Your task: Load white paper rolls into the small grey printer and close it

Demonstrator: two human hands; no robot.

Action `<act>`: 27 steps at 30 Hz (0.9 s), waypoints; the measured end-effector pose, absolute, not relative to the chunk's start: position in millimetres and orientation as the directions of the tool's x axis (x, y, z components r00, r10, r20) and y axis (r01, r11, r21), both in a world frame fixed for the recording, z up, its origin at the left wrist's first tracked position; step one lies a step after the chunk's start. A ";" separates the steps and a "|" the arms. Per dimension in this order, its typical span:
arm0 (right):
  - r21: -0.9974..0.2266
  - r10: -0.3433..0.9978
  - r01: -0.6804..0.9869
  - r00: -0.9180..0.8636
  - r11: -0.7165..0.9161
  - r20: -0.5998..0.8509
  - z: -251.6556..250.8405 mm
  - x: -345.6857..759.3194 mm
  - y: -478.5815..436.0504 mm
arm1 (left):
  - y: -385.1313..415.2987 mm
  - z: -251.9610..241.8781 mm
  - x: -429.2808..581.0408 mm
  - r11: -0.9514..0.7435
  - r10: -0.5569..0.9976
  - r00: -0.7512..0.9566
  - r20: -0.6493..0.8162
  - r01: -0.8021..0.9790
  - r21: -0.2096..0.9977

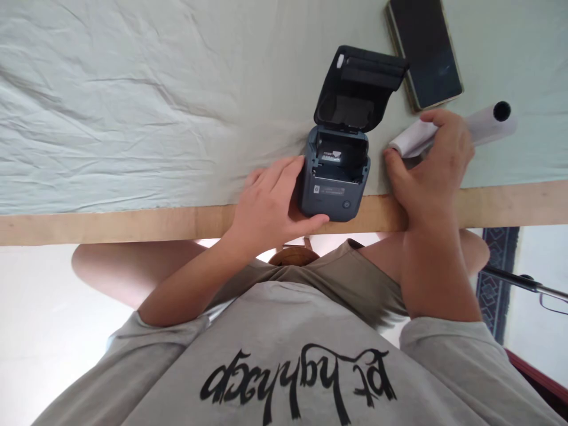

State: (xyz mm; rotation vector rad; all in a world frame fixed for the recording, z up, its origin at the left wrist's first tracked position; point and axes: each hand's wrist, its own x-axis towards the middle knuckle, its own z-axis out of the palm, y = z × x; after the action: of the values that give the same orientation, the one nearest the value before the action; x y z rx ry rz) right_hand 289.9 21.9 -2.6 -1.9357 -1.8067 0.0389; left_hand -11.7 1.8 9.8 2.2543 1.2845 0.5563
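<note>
A dark blue-grey portable label printer (333, 198) lies at the table's near edge with its black lid (346, 106) flipped up and away from me. Its paper compartment shows a small white label inside and no roll. My left hand (275, 198) grips the printer's left side, with the thumb along its near edge. On the right, my right hand (437, 157) has thumb and fingers around white rolled paper (415, 137). Beyond that hand, a white paper roll (486, 125) with a black core shows; whether both are one piece is hidden.
A dark smartphone (428, 56) in a case lies at the far right, close to the open lid. A pale green wrinkled cloth (133, 106) covers the table, whose wooden edge (190, 222) runs in front of me. A wooden stool (293, 256) shows below.
</note>
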 end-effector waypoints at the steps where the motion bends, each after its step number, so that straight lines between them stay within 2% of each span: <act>1: -0.364 0.938 0.932 0.120 0.007 0.324 -0.8 287.7 20.5 | 1.7 8.9 -12.0 -0.447 0.872 0.475 0.121 0.669 0.594; 4: -0.391 0.899 0.915 0.090 0.095 0.429 2.6 285.7 16.8 | 1.2 7.8 -12.3 -0.452 0.869 0.477 0.131 0.660 0.600; 6: -0.498 0.874 0.843 0.072 0.204 0.480 4.7 284.9 14.4 | 0.6 8.0 -12.0 -0.450 0.871 0.475 0.127 0.665 0.596; 8: -0.694 0.873 0.644 0.082 0.321 0.480 9.0 280.4 10.7 | 0.1 7.9 -11.6 -0.444 0.874 0.471 0.121 0.670 0.595; 10: -0.863 0.905 0.358 0.098 0.356 0.414 16.7 271.5 4.5 | 0.1 7.2 -11.8 -0.444 0.873 0.472 0.123 0.664 0.602; 12: -0.937 0.940 0.141 0.073 0.320 0.332 26.8 260.6 -4.3 | 0.6 6.5 -13.1 -0.455 0.869 0.470 0.153 0.641 0.618; 14: -0.962 0.962 0.032 -0.025 0.273 0.272 36.1 250.8 -14.2 | 1.3 7.2 -15.4 -0.488 0.859 0.459 0.228 0.597 0.637; 18: -0.961 0.919 -0.042 -0.284 0.274 0.274 39.7 239.6 -29.7 | -1.2 16.9 -19.2 -0.603 0.786 0.427 0.447 0.373 0.705; 20: -0.947 0.886 -0.014 -0.349 0.321 0.306 33.6 236.1 -33.7 | -5.5 23.7 -18.6 -0.614 0.746 0.482 0.460 0.232 0.754; 23: -0.918 0.886 0.084 -0.310 0.387 0.345 22.6 230.4 -36.5 | -12.8 31.1 -14.6 -0.631 0.707 0.561 0.430 0.228 0.741; 27: -0.884 0.880 0.145 -0.254 0.444 0.401 17.5 224.3 -35.9 | -15.0 34.4 -8.4 -0.618 0.725 0.555 0.408 0.262 0.741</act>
State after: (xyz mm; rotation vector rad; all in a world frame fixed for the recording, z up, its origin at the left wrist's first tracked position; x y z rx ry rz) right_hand 224.3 -35.9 17.5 -0.8953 -1.6925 0.9173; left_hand -8.4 -15.0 34.4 2.1637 0.7889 0.9580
